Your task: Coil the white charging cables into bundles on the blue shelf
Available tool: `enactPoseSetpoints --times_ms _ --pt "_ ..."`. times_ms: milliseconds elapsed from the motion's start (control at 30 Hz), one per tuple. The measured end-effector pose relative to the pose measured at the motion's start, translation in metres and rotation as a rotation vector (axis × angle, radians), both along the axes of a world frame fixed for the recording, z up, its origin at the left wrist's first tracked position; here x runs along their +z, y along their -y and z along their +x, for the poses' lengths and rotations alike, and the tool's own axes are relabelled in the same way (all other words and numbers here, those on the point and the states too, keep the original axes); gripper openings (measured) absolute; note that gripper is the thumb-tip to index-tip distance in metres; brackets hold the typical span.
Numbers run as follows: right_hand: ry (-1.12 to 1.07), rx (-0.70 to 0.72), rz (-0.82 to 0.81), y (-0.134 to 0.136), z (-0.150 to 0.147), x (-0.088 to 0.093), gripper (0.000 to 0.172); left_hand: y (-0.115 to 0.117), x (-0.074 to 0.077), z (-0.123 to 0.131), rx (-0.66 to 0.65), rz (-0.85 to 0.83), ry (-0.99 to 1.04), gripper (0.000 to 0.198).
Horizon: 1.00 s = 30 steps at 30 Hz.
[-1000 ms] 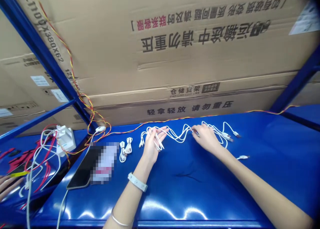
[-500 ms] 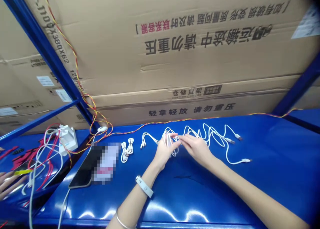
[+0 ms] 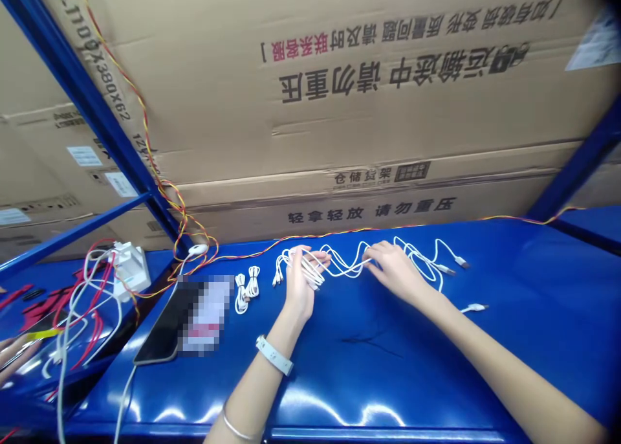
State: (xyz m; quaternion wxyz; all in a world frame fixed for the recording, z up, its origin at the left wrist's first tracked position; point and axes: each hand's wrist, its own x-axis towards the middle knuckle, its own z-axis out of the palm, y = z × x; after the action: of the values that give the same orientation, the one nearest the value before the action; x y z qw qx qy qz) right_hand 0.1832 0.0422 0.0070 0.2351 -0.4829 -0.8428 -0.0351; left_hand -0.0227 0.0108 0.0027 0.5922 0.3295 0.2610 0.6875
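Loops of a white USB cable (image 3: pixel 306 270) lie across the palm of my left hand (image 3: pixel 299 288), whose thumb and fingers curl round them. My right hand (image 3: pixel 394 269) pinches a stretch of the same white cable between thumb and fingertips, to the right of the loops. More white cables (image 3: pixel 420 263) lie loose on the blue surface behind and beyond my right hand, their USB plugs (image 3: pixel 460 261) pointing right. Small connector ends (image 3: pixel 277 277) rest just left of my left hand. Two tied white cable bundles (image 3: pixel 247 288) sit farther left.
A phone (image 3: pixel 162 327) with a partly blurred screen lies on the left. Beyond it stand a white power strip (image 3: pixel 130 272) and tangled red and white wires. A co-worker's hand (image 3: pixel 19 353) is at the far left. Large cartons (image 3: pixel 339 133) line the back.
My hands have moved apart: the left one to the left and turned palm up with the loops, the right one to the right along the cable.
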Motion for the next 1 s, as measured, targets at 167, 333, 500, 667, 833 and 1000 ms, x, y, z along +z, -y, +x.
enactPoseSetpoints --times_ms 167,333,500,667,833,1000 --pt "-0.449 0.088 -0.486 0.006 0.007 0.019 0.025 -0.005 -0.001 -0.005 0.023 -0.015 0.057 0.025" --pt "-0.886 0.282 -0.805 0.025 -0.018 0.027 0.029 0.000 0.001 0.000 -0.138 -0.060 -0.087 0.042" --pt "-1.028 0.262 -0.769 0.034 -0.042 0.012 0.025 0.012 0.001 0.010 -0.353 -0.018 -0.427 0.046" --pt "-0.931 0.249 -0.710 0.036 -0.048 -0.007 0.016 0.015 -0.005 0.015 -0.371 0.010 -0.574 0.051" --pt "-0.802 0.154 -0.604 0.039 -0.048 -0.006 0.020 0.017 -0.009 0.015 -0.423 0.095 -0.789 0.049" --pt "-0.671 0.163 -0.470 0.038 -0.041 0.005 0.009 0.017 -0.005 0.012 -0.476 0.055 -0.892 0.051"
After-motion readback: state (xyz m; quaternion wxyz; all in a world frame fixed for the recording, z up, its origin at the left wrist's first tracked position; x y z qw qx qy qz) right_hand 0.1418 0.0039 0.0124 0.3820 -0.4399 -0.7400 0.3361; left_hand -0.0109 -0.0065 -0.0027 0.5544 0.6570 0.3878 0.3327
